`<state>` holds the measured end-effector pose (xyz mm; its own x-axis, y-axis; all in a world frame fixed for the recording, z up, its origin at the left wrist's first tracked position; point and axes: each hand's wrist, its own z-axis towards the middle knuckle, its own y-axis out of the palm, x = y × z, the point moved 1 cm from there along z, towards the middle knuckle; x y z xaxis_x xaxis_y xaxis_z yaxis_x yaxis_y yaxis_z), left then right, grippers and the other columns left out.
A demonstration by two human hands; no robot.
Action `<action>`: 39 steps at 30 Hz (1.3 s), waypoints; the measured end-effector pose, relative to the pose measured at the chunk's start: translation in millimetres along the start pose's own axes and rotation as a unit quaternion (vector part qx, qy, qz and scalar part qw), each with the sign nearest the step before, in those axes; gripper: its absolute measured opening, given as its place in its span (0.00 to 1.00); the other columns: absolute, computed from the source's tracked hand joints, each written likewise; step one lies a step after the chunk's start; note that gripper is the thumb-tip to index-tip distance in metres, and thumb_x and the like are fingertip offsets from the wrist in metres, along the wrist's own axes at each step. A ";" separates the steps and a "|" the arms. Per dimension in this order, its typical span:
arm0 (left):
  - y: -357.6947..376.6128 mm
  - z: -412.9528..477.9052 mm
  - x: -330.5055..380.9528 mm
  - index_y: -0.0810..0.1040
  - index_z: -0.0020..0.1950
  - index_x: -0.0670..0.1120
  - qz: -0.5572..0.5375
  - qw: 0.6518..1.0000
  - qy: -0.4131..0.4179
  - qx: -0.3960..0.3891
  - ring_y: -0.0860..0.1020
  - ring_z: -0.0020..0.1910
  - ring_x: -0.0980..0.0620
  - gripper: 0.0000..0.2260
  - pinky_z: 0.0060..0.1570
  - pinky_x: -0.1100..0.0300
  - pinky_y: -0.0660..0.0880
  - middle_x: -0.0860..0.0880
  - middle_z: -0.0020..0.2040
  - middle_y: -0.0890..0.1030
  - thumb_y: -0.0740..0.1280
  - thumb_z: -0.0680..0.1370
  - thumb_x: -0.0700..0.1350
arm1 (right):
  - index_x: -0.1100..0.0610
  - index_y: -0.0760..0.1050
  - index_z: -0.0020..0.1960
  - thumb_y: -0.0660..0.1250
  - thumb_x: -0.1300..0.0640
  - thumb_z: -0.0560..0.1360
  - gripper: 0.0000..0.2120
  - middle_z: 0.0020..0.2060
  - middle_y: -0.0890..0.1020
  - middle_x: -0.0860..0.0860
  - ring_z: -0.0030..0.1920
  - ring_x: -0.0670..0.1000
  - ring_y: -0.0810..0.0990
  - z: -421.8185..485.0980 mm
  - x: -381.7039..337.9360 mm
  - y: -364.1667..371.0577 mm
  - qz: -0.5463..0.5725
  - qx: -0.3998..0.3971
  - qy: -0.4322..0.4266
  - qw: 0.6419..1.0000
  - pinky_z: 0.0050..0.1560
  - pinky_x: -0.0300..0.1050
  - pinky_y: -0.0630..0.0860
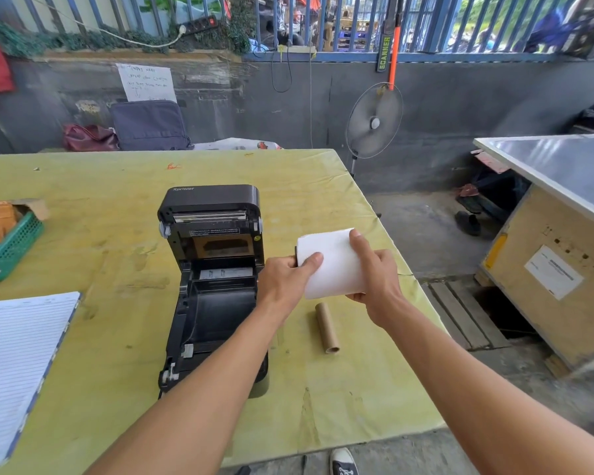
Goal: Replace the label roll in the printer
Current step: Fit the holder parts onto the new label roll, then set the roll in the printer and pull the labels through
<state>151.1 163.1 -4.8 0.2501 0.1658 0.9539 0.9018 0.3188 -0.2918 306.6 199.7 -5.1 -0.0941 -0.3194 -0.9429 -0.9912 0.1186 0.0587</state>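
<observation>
Left hand: your left hand grips the left end of the label roll, thumb across its front.
Right hand: your right hand clasps the roll's right end, fingers wrapped behind.
Label roll: white, held in the air just right of the printer.
Printer: black, lid raised, roll bay bare.
Cardboard core: lying on the yellow tabletop, below your hands.
Notebook: lined, at the left edge.

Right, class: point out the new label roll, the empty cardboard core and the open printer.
new label roll (335,265), head view, white outer wrap.
empty cardboard core (326,325), head view, middle of the tube.
open printer (213,200), head view, raised lid.
</observation>
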 end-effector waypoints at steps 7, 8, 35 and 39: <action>-48.8 0.5 -3.5 0.83 0.39 0.38 -0.040 0.997 -0.016 0.071 0.83 0.42 0.38 0.30 0.44 0.41 0.81 0.39 0.42 0.84 0.70 0.65 0.67 | 0.55 0.72 0.62 0.72 0.50 0.74 0.20 0.61 0.76 0.57 0.60 0.61 0.79 -19.2 1.1 29.1 -0.001 -0.155 -0.011 0.988 0.53 0.56 0.81; -57.9 -2.7 -5.9 0.83 0.37 0.40 -0.041 0.996 -0.018 0.083 0.83 0.45 0.38 0.26 0.46 0.38 0.81 0.40 0.42 0.84 0.70 0.67 0.65 | 0.54 0.72 0.63 0.73 0.51 0.74 0.21 0.61 0.77 0.57 0.60 0.61 0.80 -24.2 1.5 37.4 -0.007 -0.170 -0.016 0.985 0.56 0.57 0.81; -145.3 9.7 -62.9 0.80 0.38 0.35 0.029 0.987 -0.070 0.143 0.75 0.33 0.49 0.27 0.34 0.58 0.66 0.44 0.34 0.79 0.68 0.75 0.61 | 0.54 0.76 0.71 0.67 0.46 0.80 0.22 0.52 0.86 0.50 0.50 0.52 0.83 -32.3 28.6 133.4 -0.256 -0.198 -0.143 0.935 0.51 0.48 0.81; -147.4 16.7 -70.6 0.81 0.39 0.35 0.007 0.990 -0.078 0.120 0.77 0.36 0.48 0.29 0.36 0.56 0.68 0.42 0.35 0.81 0.69 0.73 0.63 | 0.56 0.73 0.73 0.69 0.47 0.79 0.26 0.60 0.84 0.50 0.58 0.51 0.83 -28.6 33.9 137.1 -0.261 -0.201 -0.135 0.934 0.58 0.44 0.79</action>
<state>-5.4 120.0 -30.3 0.1869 0.3075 0.9330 0.7847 0.5246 -0.3300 164.9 178.2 -19.7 0.3857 0.0204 -0.9224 -0.8552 -0.3673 -0.3657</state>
